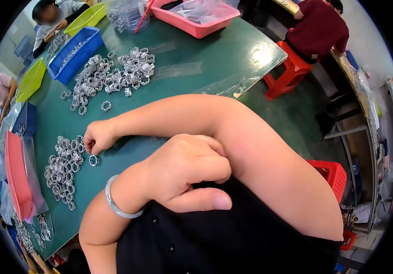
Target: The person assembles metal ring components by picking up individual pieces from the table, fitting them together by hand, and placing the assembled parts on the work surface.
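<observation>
My right hand (99,138) reaches across to the left, its fingers closed and pointing down at the edge of a pile of silvery ring-shaped metal pieces (64,166). Whatever its fingertips pinch, if anything, is hidden. Just below it, a single metal ring (94,160) lies on the green table (169,55). My left hand (189,171), with a pale bangle (109,196) on its wrist, is curled in front of my body. Its knuckles are against my bent right arm near the elbow, and its thumb sticks out. Nothing shows in it.
Farther up lies a bigger heap of similar rings (98,75), with one ring (106,106) apart. Around are a blue bin (75,55), pink trays (196,23) and a clear tub (130,13). Other people sit nearby, one on a red stool (287,73).
</observation>
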Demonstrator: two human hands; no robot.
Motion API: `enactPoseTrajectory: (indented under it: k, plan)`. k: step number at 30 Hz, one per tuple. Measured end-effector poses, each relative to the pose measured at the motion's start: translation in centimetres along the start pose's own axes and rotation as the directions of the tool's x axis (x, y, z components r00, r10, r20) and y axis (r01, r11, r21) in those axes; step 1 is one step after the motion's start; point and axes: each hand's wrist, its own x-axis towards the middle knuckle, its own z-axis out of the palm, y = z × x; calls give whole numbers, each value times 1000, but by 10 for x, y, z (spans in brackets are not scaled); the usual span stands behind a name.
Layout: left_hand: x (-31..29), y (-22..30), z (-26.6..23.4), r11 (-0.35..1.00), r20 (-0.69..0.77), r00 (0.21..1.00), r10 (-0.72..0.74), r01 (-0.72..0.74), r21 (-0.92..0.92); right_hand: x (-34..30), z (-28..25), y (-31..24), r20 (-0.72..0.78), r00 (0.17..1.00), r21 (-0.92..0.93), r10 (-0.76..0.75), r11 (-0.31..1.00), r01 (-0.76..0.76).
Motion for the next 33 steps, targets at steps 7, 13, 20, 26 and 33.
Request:
enactPoseTrajectory:
  k: [7, 13, 20, 26, 33]
  plan:
    - [0, 6, 2, 999, -90, 995, 34, -31, 34, 1, 1, -4, 5, 1000, 14, 17, 1000, -17]
    - [5, 7, 2, 995, -10, 999, 43, -42, 90, 1, -1, -6, 3, 1000, 12, 13, 1000, -13]
    - [7, 4, 7, 993, 8, 999, 50, -51, 105, 3, 1, -2, 11, 1000, 13, -24, 1000, 24]
    - [3, 6, 10, 995, -6, 998, 66, -65, 72, 0, 1, -6, 30, 999, 44, 19, 999, -20]
    - [6, 9, 10, 996, 7, 999, 37, -37, 81, -3, -2, -9, 35, 998, 74, 52, 996, -55]
